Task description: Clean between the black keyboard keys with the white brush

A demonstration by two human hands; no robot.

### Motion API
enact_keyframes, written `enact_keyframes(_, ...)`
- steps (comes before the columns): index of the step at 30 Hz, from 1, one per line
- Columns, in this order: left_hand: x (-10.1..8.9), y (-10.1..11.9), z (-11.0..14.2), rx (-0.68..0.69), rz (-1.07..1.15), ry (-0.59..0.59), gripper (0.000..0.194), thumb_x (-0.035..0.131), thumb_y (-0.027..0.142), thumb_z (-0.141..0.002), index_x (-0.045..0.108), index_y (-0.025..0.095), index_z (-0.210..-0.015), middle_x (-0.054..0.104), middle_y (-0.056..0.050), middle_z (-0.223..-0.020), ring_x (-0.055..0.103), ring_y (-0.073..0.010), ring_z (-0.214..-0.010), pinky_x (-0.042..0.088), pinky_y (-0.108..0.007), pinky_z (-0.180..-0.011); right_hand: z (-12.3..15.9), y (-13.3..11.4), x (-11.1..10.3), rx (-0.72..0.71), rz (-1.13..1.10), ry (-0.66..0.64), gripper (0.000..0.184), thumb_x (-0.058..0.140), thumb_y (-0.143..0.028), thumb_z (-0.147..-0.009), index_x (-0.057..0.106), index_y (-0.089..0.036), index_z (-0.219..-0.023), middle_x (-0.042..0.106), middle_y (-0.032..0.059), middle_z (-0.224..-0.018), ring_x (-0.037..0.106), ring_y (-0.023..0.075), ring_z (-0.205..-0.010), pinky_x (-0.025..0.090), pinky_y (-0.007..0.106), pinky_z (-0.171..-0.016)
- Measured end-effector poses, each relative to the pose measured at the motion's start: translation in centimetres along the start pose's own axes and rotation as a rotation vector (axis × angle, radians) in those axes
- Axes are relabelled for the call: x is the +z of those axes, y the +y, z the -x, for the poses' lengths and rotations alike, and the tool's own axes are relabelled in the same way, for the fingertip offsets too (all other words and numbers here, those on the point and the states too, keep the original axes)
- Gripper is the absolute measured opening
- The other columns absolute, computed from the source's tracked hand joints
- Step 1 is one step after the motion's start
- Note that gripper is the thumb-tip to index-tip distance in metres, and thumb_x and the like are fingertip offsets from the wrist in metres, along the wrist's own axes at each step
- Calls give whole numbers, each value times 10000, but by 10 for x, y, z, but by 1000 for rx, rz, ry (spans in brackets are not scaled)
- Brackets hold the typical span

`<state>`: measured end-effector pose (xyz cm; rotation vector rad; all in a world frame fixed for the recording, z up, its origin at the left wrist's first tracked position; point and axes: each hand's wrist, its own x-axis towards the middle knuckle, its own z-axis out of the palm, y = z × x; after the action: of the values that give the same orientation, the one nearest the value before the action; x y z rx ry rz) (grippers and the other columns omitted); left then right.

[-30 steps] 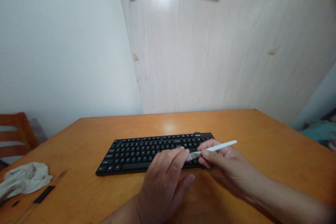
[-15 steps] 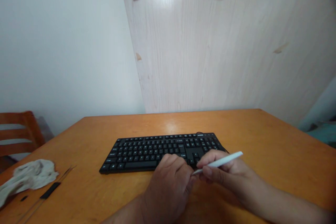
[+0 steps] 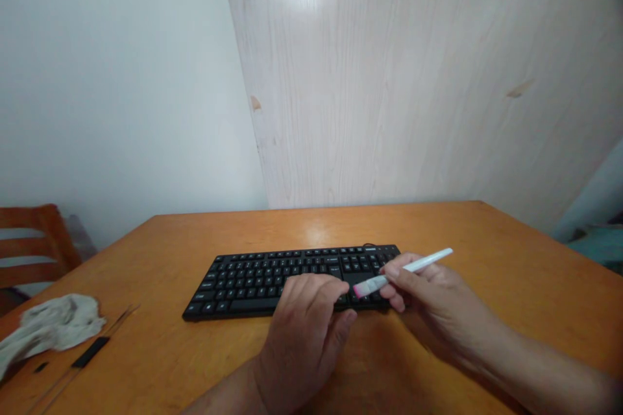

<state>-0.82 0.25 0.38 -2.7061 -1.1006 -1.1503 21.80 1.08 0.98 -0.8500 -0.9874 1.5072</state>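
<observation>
- Left hand (image 3: 302, 337) half-curled, holding nothing, fingers resting on the black keyboard (image 3: 243, 292)
- Right hand (image 3: 433, 305) pinches a white-handled brush (image 3: 418, 266), its pink-tipped bristles (image 3: 363, 289) over the keys at the left hand's three o'clock
- Keyboard lies on the orange wooden table (image 3: 487, 240), at twelve o'clock from the hands
- Crumpled grey cloth (image 3: 53, 327) at the keyboard's nine o'clock

No words can be read here, because the letters on the keys of the black keyboard (image 3: 233, 285) are too small and blurry.
</observation>
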Motion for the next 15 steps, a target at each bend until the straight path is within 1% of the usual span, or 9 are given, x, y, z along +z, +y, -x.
enact_keyframes(1, -1, 2, 0, 33, -28, 19, 302, 537, 281, -954, 520, 177, -1237, 637, -103, -1161, 554, -240, -1044, 414, -418, -923, 2, 2, 1, -2, 22, -20, 175, 714, -347, -862, 635, -196, -821, 633, 14, -705, 529, 127, -662, 382, 257, -613)
enact_keyframes(3, -2, 5, -2, 103, -88, 41, 435, 579, 335, -940, 475, 163, -1325, 621, -121, -1234, 543, -256, -1111, 399, -433, -965, 5, 4, 3, -11, 88, -72, 173, 700, -359, -873, 642, -204, -823, 647, 15, -733, 545, 136, -684, 397, 265, -625)
enact_keyframes(5, -2, 9, -4, 137, -117, 26, 457, 578, 396, -940, 488, 162, -1322, 634, -120, -1211, 550, -265, -1092, 398, -440, -946, 9, 4, 6, -15, 163, -126, 189, 705, -378, -865, 654, -206, -808, 653, 18, -730, 551, 142, -679, 408, 273, -621)
enact_keyframes(7, -1, 11, -5, 116, -112, -22, 335, 540, 391, -961, 558, 186, -1225, 665, -87, -1091, 566, -251, -998, 398, -432, -886, 12, 3, 9, -5, 231, -152, 209, 722, -402, -845, 671, -204, -804, 658, 22, -720, 552, 143, -660, 412, 274, -608)
enact_keyframes(9, 1, 11, -6, 79, -98, -63, 196, 498, 331, -982, 610, 200, -1074, 661, -52, -943, 558, -230, -895, 382, -420, -829, 15, 2, 12, 6, 264, -145, 207, 746, -408, -821, 689, -210, -848, 661, 19, -726, 551, 137, -658, 415, 268, -610)
enact_keyframes(10, 2, 11, -6, 69, -93, -70, 172, 478, 297, -988, 617, 199, -1012, 648, -43, -891, 547, -223, -862, 372, -417, -812, 17, 1, 13, 11, 267, -140, 208, 764, -399, -806, 694, -219, -882, 663, 13, -739, 551, 133, -669, 420, 264, -622)
enact_keyframes(12, 3, 10, -5, 72, -83, -67, 185, 446, 255, -993, 611, 190, -937, 627, -41, -845, 525, -219, -835, 356, -418, -799, 19, 2, 14, 16, 255, -138, 234, 795, -375, -780, 697, -241, -945, 669, 2, -772, 558, 131, -710, 432, 260, -662)
enact_keyframes(15, 4, 8, -3, 77, -56, -68, 225, 414, 238, -999, 587, 179, -868, 605, -44, -824, 499, -215, -819, 347, -415, -795, 19, 3, 13, 6, 263, -171, 213, 797, -355, -784, 710, -240, -941, 657, -4, -759, 558, 126, -726, 433, 254, -680)
